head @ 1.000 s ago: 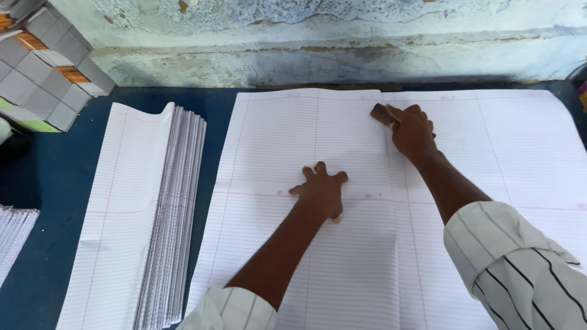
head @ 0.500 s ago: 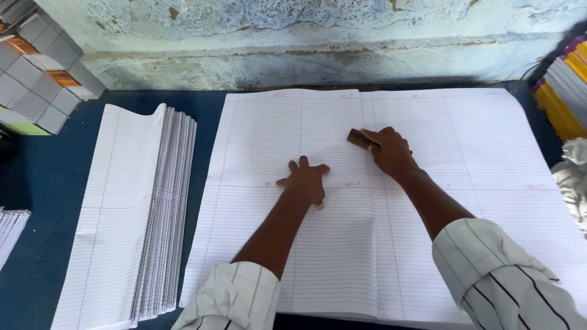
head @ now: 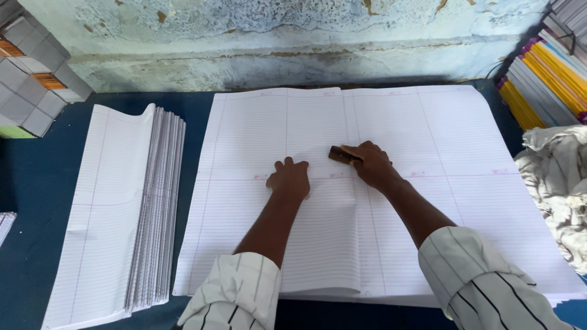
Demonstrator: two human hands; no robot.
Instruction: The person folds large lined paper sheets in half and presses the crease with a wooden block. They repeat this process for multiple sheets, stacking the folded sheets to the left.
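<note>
While pressing: left hand lies flat, fingers spread, on ruled sheet.
Right hand: grasps brown block, mostly hidden.

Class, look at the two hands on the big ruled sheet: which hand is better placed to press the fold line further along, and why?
Probably the right hand: it already grips the small brown wooden block on the fold of the ruled sheet. The left hand lies flat, holding the paper down.

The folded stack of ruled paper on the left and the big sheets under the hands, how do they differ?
The folded stack is narrow, doubled over, untouched. The big sheets lie wide and flat; the left hand presses them and the right hand holds a small brown block on them. Both are white ruled paper.
</note>
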